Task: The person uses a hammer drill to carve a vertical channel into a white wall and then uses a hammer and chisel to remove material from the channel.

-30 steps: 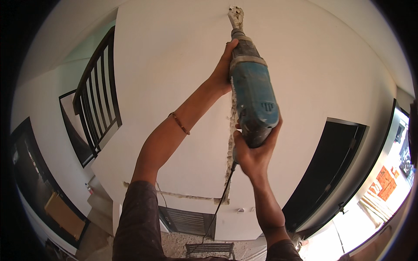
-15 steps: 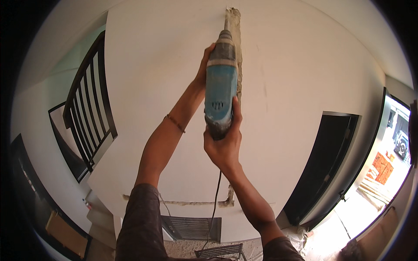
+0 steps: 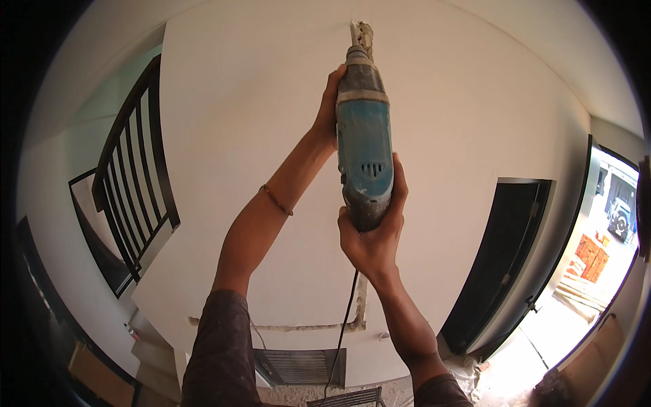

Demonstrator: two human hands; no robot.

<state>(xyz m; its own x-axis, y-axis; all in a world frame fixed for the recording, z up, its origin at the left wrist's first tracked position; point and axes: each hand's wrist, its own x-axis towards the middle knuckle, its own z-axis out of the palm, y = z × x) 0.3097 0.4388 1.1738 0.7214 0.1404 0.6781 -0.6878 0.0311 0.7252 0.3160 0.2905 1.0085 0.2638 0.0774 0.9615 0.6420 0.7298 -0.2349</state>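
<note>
**Blue power tool (image 3: 365, 139) held overhead, bit to a white wall (image 3: 454, 129)**

A worker grips the dusty blue power tool between both hands, its bit (image 3: 354, 34) pointing up to a rough chipped groove (image 3: 367, 39) high on the wall. The tool's front collar lies against the left hand (image 3: 329, 108), set along its left flank with the thumb side reaching the dark nose; the other fingers of that hand are hidden behind the body. Below, the rear end sits in the crook of the right hand (image 3: 377, 247), its fingers (image 3: 399, 173) parted from the thumb and clasping either side of the dark housing. A black cord (image 3: 348, 308) drops from the tool past a second, L-shaped groove (image 3: 291, 328). A thin bracelet (image 3: 277, 201) circles the left forearm. At left stands a dark railing (image 3: 139, 173); at right, a dark door (image 3: 498, 261) and, in bright light, stacked orange bricks (image 3: 592, 258).
</note>
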